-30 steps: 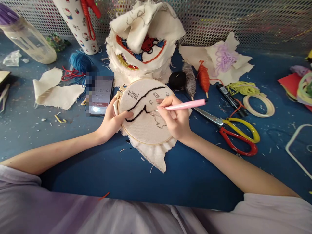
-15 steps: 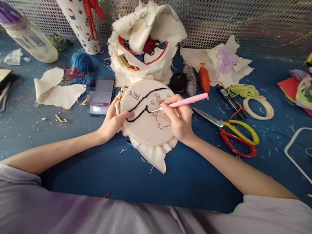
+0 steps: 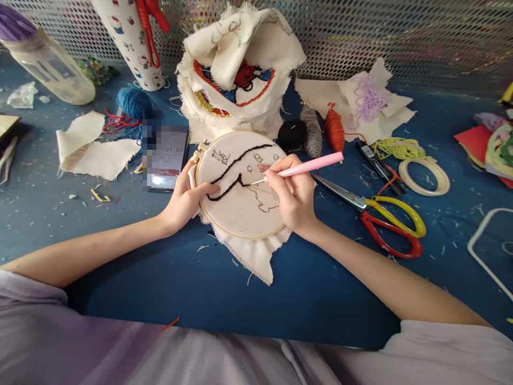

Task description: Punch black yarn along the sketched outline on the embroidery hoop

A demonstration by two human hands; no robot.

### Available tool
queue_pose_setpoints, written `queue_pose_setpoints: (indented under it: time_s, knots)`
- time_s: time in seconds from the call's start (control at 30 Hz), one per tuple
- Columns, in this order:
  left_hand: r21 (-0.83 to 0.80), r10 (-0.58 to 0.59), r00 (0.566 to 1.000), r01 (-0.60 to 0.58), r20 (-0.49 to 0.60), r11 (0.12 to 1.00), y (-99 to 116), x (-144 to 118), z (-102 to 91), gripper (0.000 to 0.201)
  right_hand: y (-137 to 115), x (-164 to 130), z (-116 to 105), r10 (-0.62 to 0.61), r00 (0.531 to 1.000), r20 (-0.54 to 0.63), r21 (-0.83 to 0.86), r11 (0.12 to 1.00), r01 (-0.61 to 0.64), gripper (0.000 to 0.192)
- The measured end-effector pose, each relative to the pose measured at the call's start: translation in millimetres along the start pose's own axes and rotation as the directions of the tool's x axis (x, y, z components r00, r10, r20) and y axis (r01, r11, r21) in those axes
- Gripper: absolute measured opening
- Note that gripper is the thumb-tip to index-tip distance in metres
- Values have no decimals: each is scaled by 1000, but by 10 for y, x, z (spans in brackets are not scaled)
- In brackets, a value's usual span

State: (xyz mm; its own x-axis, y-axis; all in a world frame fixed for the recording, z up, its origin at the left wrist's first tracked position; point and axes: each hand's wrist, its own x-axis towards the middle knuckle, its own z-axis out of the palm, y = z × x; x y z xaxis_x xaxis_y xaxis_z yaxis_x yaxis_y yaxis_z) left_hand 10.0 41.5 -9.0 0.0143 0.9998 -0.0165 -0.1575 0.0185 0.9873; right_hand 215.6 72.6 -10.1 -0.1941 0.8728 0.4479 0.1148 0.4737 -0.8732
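My left hand (image 3: 186, 198) grips the left rim of a round embroidery hoop (image 3: 236, 234), its thumb on top of the cloth and its other fingers hidden beneath. White cloth (image 3: 232, 214) is stretched in the hoop, with pencil drawings and two thick black yarn lines (image 3: 240, 160). In my right hand (image 3: 296, 195) is a pink-handled punch needle (image 3: 312, 163), held like a pen. Its thin metal tip meets the cloth at the end of the lower black line. A frayed cloth corner (image 3: 260, 262) hangs below the hoop.
Scissors (image 3: 377, 208) with red and yellow handles lie at the right, near a black marker (image 3: 372, 160) and a tape roll (image 3: 403, 176). Finished hoops (image 3: 236, 115) are stacked behind. Yarn balls (image 3: 292, 135), a phone (image 3: 168, 155), a patterned tumbler (image 3: 128, 37) and a bottle (image 3: 52, 67) stand around.
The needle tip and black line look nearly the same, and both hands keep their grip. The phone's timer has advanced. The whole view has shifted very slightly.
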Motion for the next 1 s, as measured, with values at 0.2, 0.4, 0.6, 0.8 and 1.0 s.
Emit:
queue_pose_setpoints:
  time_s: [0.2, 0.4, 0.6, 0.8, 1.0]
  knots:
    - [-1, 3, 1000, -3, -3, 1000, 12, -28, 0, 53, -57, -1, 25, -200, 963, 180, -234, 942, 239, 11]
    - [3, 10, 1000, -10, 4, 1000, 18, -21, 2, 53, -42, 1, 7, -138, 976, 167, -181, 969, 168, 8]
    - [-22, -18, 1000, 18, 10, 1000, 5, -1, -4, 50, 11, 5, -17, -12, 1000, 6, 54, 998, 11, 13]
    - [-53, -16, 1000, 17, 19, 998, 12, -2, 4, 52, 9, 0, -7, 2, 1000, -27, 103, 995, 0, 13]
    - [-71, -24, 1000, 24, 11, 997, -5, -1, -5, 51, 9, 1, -7, 12, 999, -39, 103, 995, -8, 14]
